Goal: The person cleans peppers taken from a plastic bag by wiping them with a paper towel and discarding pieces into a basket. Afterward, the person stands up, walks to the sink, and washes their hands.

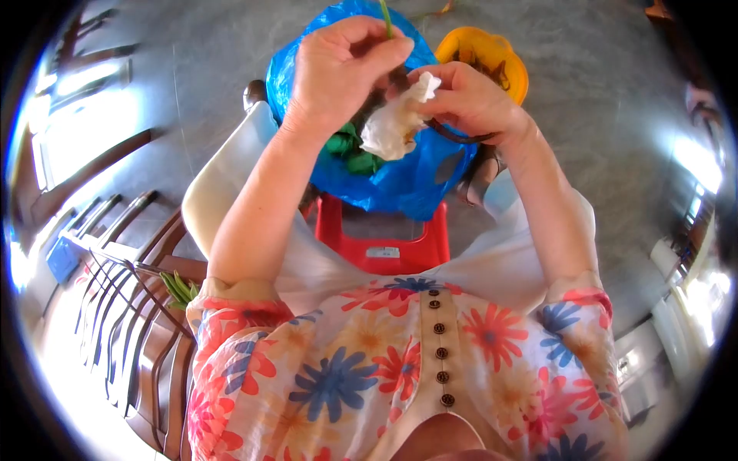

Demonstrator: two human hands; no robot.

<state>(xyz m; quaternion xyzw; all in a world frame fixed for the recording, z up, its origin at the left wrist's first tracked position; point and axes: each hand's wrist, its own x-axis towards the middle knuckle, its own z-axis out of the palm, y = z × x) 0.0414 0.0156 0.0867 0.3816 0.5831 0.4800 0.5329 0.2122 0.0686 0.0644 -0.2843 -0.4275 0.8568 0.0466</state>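
My left hand (334, 77) is closed in a pinch, and a thin green stem (386, 18) rises from between its fingers. Close beside it, my right hand (477, 101) has its fingers curled round a white, crumpled, soft-looking piece (393, 129) that hangs over the bag. A dark brown thin strip (460, 137) curves from under that hand toward the wrist. Between the hands, something dark is partly hidden by the fingers. Below both hands lies an opened blue plastic bag (377, 192) with green leaves (360, 160) in it.
A yellow basin (516, 71) with brown plant scraps stands beyond my right hand. The red plastic stool (384, 265) is between my knees, beneath the bag's near edge. Wooden chairs (146, 338) and a bunch of long green pods (178, 289) are at the left.
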